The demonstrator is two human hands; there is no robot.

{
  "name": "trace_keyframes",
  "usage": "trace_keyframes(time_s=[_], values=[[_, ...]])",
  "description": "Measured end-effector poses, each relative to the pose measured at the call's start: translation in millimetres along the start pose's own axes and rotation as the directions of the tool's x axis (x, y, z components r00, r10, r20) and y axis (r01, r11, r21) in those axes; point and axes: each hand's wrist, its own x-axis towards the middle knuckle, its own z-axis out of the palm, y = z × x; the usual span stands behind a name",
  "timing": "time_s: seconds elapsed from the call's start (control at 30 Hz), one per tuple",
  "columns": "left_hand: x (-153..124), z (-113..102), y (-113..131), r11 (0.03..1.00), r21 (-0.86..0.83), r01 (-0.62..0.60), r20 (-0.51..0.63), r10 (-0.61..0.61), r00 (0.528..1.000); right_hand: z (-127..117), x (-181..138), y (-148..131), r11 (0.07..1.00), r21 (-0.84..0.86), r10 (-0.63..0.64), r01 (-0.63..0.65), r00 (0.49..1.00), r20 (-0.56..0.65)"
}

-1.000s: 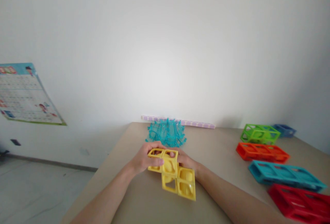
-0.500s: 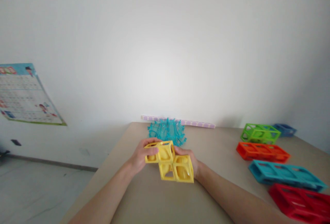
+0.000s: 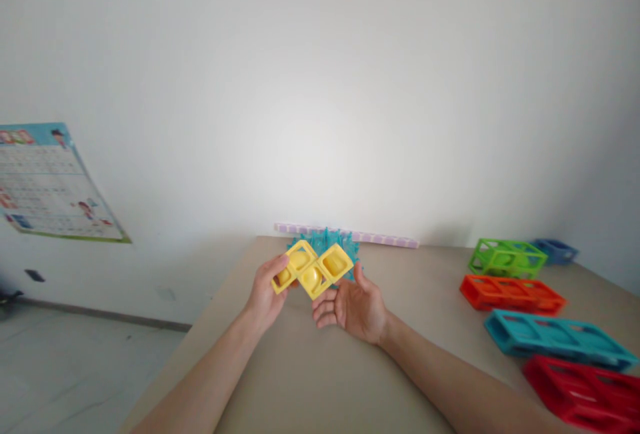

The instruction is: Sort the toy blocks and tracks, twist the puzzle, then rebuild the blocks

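A yellow zigzag building block (image 3: 313, 278) of hollow cubes is held up above the table, tilted. My left hand (image 3: 267, 289) grips its left end, thumb on the near side. My right hand (image 3: 361, 305) is just right of and below the block, palm up, fingers spread and thumb raised. Whether its fingertips touch the block I cannot tell. Behind the block, a translucent teal plastic piece (image 3: 327, 237) with jagged edges rests at the back of the table, partly hidden.
Along the table's right side lie hollow blocks: red (image 3: 590, 391), teal (image 3: 557, 337), orange (image 3: 513, 294), green (image 3: 507, 259) and blue (image 3: 556, 251). A lilac strip (image 3: 387, 240) runs along the wall. A poster (image 3: 55, 184) hangs at left.
The yellow block has been turned and lifted slightly, away from me. My right hand has let go of its right end and opened palm up; my left hand keeps its hold.
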Motion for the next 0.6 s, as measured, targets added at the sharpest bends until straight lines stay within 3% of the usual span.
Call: trace_keyframes(time_s=[0.07, 0.17, 0.23, 0.3, 0.43, 0.6], values=[[1, 0, -1, 0.998, 0.050, -0.027, -0.006, 0.028, 1.000, 0, 2, 4, 0.983, -0.137, -0.147, 0.124, 0.973, -0.177], [-1, 1, -3, 0.982, 0.183, -0.051, 0.064, 0.040, 0.997, -3, 6, 10, 0.885, -0.396, -0.415, 0.245, 0.800, -0.434], [-2, 1, -5, 0.943, 0.321, -0.090, 0.150, 0.044, 0.988, -6, 7, 11, 0.844, -0.468, -0.498, 0.261, 0.704, -0.506], [-4, 0, -8, 0.878, 0.459, -0.137, 0.243, 0.025, 0.970, -6, 7, 9, 0.827, -0.494, -0.532, 0.267, 0.657, -0.534], [-10, 1, -13, 0.775, 0.604, -0.185, 0.361, -0.058, 0.931, 0, 5, 4, 0.817, -0.516, -0.542, 0.257, 0.644, -0.539], [-17, 4, -15, 0.774, 0.611, -0.164, 0.356, -0.084, 0.931, 3, 5, 5, 0.817, -0.527, -0.526, 0.234, 0.677, -0.514]])
